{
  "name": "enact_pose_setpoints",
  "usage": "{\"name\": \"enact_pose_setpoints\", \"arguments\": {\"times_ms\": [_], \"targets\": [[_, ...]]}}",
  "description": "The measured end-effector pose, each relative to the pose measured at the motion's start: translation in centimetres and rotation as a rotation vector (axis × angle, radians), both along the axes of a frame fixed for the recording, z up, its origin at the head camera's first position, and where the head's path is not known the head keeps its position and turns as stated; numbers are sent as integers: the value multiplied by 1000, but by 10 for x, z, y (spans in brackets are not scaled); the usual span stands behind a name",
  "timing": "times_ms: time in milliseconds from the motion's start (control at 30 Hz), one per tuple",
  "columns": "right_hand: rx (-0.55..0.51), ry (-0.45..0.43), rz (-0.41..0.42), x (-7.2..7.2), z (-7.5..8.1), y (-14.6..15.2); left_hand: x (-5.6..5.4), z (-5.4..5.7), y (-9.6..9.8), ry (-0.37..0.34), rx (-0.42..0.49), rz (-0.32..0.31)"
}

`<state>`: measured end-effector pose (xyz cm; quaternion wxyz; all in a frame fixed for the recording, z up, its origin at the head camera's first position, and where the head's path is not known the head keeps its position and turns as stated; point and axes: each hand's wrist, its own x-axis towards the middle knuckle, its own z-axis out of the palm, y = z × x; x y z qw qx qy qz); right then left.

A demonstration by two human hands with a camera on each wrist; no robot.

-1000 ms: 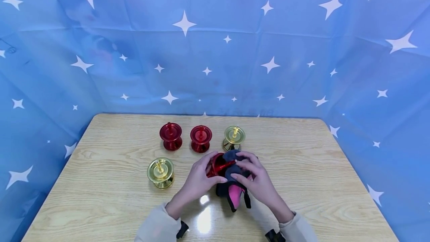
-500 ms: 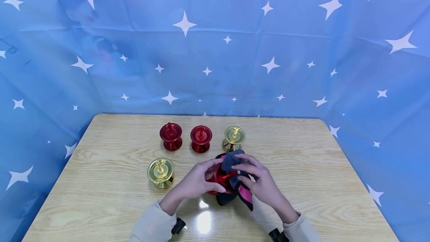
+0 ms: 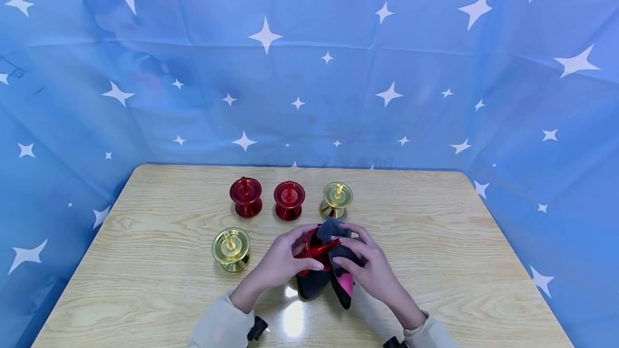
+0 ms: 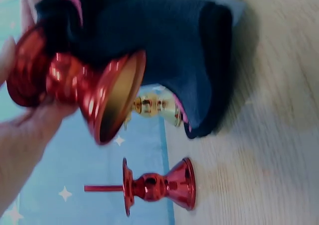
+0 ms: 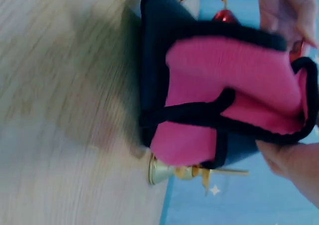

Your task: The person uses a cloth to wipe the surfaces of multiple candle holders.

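My left hand [image 3: 279,262] grips a red metal candle holder [image 3: 309,250], tilted with its spike toward the right. In the left wrist view its flared foot, hollow and gold inside, hangs above the table. My right hand [image 3: 369,263] pinches a dark grey cloth [image 3: 343,256] with a bright pink underside and black edging, bunched against the right side of the holder around the spike. The cloth's corners droop below the hands. From the right wrist view the pink side [image 5: 229,65] faces the camera and hides most of the holder.
Two red candle holders [image 3: 245,197] and a gold one [image 3: 337,200] stand in a row behind the hands. Another gold candle holder [image 3: 231,248] stands to the left. All are on a light wooden table [image 3: 159,283] before a blue star-printed curtain [image 3: 309,79].
The cloth has turned against the held candle holder, and its hanging corners have shifted left. The holder's tilt changes a little. Both hands keep their holds; the standing candle holders have not moved.
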<state>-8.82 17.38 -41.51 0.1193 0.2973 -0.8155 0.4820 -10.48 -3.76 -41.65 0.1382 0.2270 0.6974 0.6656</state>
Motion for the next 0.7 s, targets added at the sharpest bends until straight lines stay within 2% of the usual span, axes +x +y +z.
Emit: {"name": "enact_pose_setpoints", "arguments": {"times_ms": [67, 133, 167, 233, 300, 333, 400, 567, 633, 700], "targets": [[5, 27, 42, -2, 1, 2, -1, 1, -4, -42, 17, -74], [17, 49, 87, -1, 11, 2, -2, 3, -7, -63, 24, -134], [24, 54, 104, -2, 13, 2, -2, 5, -8, -69, 25, -149], [31, 53, 113, -5, 16, 2, -1, 7, -6, -50, 9, -131], [31, 32, 80, -6, 18, 1, 1, 8, -2, 1, -20, -77], [27, 16, 53, -7, 14, 2, 3, 8, 0, 36, -45, -37], [16, -19, -7, -8, 8, 0, 4, 6, 5, 134, -109, 44], [-41, -130, -143, -3, 5, -10, 8, 3, 12, 363, -246, 253], [-60, -170, -180, -1, 5, -14, 8, 2, 14, 419, -258, 323], [-102, -211, -190, 0, 6, -16, 7, 1, 15, 445, -256, 359]]}}
